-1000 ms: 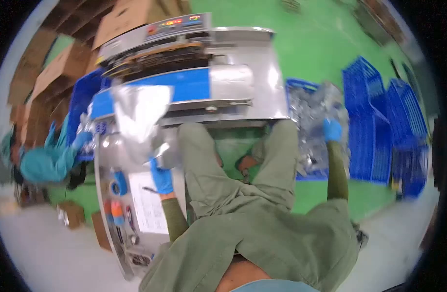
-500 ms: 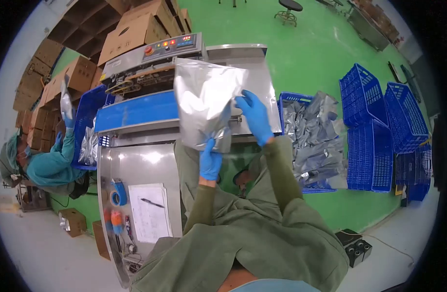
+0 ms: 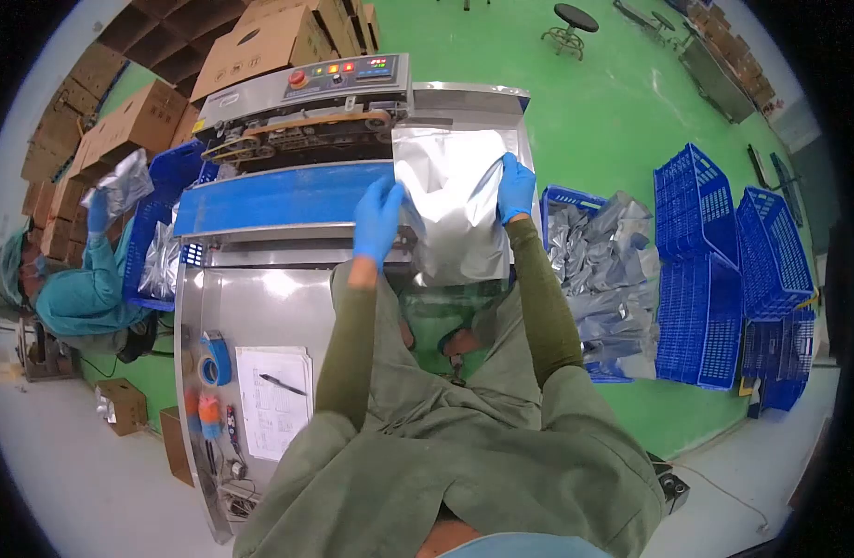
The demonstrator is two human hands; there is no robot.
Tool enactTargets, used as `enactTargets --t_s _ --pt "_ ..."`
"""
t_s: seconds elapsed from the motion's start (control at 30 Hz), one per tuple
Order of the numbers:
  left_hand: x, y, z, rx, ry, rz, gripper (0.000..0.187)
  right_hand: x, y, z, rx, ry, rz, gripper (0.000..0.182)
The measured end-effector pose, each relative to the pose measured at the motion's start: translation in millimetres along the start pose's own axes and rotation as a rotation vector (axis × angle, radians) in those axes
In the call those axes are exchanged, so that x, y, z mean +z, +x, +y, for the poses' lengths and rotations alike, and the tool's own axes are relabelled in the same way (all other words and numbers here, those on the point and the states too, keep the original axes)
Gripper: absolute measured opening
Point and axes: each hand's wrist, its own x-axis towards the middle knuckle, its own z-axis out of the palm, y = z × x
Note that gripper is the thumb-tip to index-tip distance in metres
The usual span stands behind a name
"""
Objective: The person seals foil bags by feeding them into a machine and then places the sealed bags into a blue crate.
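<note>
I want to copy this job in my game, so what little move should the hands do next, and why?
I'd probably slide the silver bag left, toward the machine. The right hand holds its right edge, the left hand is at its left edge, and its top lies near the machine's right end.

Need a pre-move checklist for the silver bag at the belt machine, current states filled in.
1. Right hand on the silver bag: ok, at its right edge.
2. Left hand gripping it: cannot tell; fingers are by its left edge.
3. Bag smooth: not ok, creased.
4. Control panel lit: ok.
5. Readout value right: cannot tell, too small.
6. Pen off the blue belt: ok, on the papers.
</note>
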Motion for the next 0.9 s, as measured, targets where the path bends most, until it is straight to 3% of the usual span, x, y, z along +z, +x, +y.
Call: enactTargets --t_s 0.07,0.1,0.17,0.23,0.27,0.37,0.5,0.53,0.57,0.6,0.7,0.73,0.77,0.9 --pt "9 25 18 -0.262 0.194 -0.277 0.027 5 -5 -4 0.154 0.098 0.001 0.031" --pt "11 25 19 -0.353 0.096 -0.258 0.026 6 -2 -7 0.226 0.146 0.004 0.031" --pt "14 23 17 -0.530 -0.095 -0.234 0.025 8 -1 2 0.117 0.063 0.082 0.031" --pt "14 16 -2 -0.512 -0.181 -0.188 0.022 14 -3 34 0.009 -0.131 0.147 0.032" --pt "17 16 -16 -0.509 -0.241 -0.134 0.022 6 -5 11 0.084 -0.019 0.119 0.030" --pt "33 26 -41 -0.484 -0.346 0.033 0.020 3 7 10 -0.142 -0.189 0.150 0.027" --pt "42 72 -43 -0.474 -0.263 0.143 0.022 13 34 -8 0.120 0.036 0.073 0.023" --pt "36 84 -46 -0.495 -0.194 0.060 0.019 19 38 -8 0.139 0.087 0.079 0.021" --pt "33 94 -63 -0.380 -0.107 0.067 0.017 26 45 -6 0.158 0.138 0.087 0.020" --pt "29 100 -76 -0.265 -0.021 0.075 0.016 34 50 4 -0.156 -0.176 0.091 0.014" --pt "17 105 -87 -0.155 0.105 0.103 0.017 50 53 11 -0.399 -0.566 0.071 0.012" --pt "15 106 -87 -0.274 -0.028 0.140 0.016 54 53 11 -0.413 -0.628 0.035 0.011" --pt "12 105 -83 -0.395 -0.163 0.176 0.016 65 53 19 -0.309 -0.461 0.025 0.011" --pt "-6 115 -97 -0.444 -0.144 0.218 0.019 99 50 31 -0.067 -0.050 -0.016 0.011"
